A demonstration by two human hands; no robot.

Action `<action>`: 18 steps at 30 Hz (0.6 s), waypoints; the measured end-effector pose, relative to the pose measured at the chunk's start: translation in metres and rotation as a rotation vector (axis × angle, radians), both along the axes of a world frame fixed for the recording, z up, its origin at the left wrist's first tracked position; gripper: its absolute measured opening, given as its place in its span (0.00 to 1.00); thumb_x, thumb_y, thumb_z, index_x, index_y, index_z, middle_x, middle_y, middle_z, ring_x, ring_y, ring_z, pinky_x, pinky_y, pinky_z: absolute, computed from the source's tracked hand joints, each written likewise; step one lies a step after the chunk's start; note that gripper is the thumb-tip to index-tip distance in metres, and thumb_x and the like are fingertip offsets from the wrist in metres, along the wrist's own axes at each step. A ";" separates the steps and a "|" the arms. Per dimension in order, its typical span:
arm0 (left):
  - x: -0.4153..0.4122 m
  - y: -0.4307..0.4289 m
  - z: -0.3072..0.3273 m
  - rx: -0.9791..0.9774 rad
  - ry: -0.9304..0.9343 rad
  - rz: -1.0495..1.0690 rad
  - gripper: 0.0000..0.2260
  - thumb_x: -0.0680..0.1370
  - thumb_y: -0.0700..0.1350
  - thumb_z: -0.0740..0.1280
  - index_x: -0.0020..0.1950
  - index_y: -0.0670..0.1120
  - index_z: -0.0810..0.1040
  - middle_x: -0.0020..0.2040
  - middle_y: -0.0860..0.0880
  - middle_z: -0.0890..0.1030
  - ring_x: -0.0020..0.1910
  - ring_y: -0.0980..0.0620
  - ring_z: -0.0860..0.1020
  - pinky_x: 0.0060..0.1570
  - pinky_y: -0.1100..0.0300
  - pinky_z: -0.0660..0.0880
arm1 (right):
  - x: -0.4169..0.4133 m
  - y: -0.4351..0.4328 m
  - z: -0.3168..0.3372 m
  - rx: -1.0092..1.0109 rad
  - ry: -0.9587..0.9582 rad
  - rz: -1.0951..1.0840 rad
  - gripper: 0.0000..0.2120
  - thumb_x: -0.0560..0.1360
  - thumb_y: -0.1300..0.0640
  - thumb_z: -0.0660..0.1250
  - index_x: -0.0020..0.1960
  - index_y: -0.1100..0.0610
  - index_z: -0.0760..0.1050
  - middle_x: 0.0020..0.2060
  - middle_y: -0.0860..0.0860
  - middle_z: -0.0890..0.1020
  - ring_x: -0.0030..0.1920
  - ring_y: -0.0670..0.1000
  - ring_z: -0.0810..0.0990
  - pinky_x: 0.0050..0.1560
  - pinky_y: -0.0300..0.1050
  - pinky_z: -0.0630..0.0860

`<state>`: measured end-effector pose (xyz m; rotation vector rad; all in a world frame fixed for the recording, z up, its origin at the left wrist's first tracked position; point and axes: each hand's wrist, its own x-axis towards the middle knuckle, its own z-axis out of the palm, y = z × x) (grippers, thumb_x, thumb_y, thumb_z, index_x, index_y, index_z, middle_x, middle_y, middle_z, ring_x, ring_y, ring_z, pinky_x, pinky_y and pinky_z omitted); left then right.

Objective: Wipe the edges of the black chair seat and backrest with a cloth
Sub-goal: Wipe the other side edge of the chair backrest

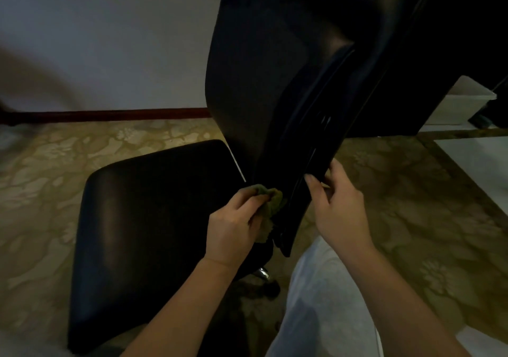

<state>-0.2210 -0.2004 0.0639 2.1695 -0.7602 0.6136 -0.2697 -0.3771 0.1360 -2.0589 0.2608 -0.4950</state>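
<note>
A black chair stands in front of me, seen from behind and a little to one side. Its seat (143,219) spreads to the left and its tall backrest (275,68) rises at the centre. My left hand (233,224) is shut on a crumpled green cloth (270,200), pressed against the lower end of the backrest where it meets the seat. My right hand (335,205) grips the backrest's lower rear edge with thumb and fingers, just right of the cloth. The chair's base is mostly hidden; a bit of chrome column (264,272) shows under the seat.
Patterned beige floor (426,205) lies all around the chair. A pale wall with a dark red skirting board (110,114) runs behind. A white box (464,103) and dark furniture (412,95) stand at the right. My light trouser leg (324,301) is below the right arm.
</note>
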 end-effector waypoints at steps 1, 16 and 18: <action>-0.001 0.000 -0.002 -0.001 0.000 0.010 0.13 0.78 0.47 0.64 0.57 0.43 0.83 0.60 0.45 0.82 0.50 0.50 0.84 0.48 0.58 0.83 | -0.001 0.001 -0.001 -0.002 -0.006 -0.002 0.19 0.81 0.53 0.63 0.72 0.48 0.68 0.53 0.40 0.82 0.52 0.36 0.80 0.46 0.23 0.71; -0.023 0.007 -0.018 -0.192 0.159 0.078 0.14 0.78 0.47 0.64 0.57 0.42 0.83 0.55 0.48 0.83 0.52 0.57 0.81 0.52 0.69 0.78 | -0.010 -0.001 -0.036 0.018 0.122 0.059 0.21 0.81 0.54 0.63 0.72 0.42 0.65 0.55 0.39 0.81 0.55 0.36 0.80 0.48 0.27 0.75; -0.018 0.002 -0.018 -0.174 0.186 0.077 0.13 0.78 0.47 0.64 0.58 0.43 0.83 0.55 0.48 0.84 0.52 0.55 0.82 0.52 0.65 0.80 | -0.011 -0.002 -0.038 0.027 0.136 0.059 0.22 0.81 0.54 0.63 0.73 0.42 0.65 0.55 0.39 0.81 0.55 0.35 0.79 0.47 0.26 0.74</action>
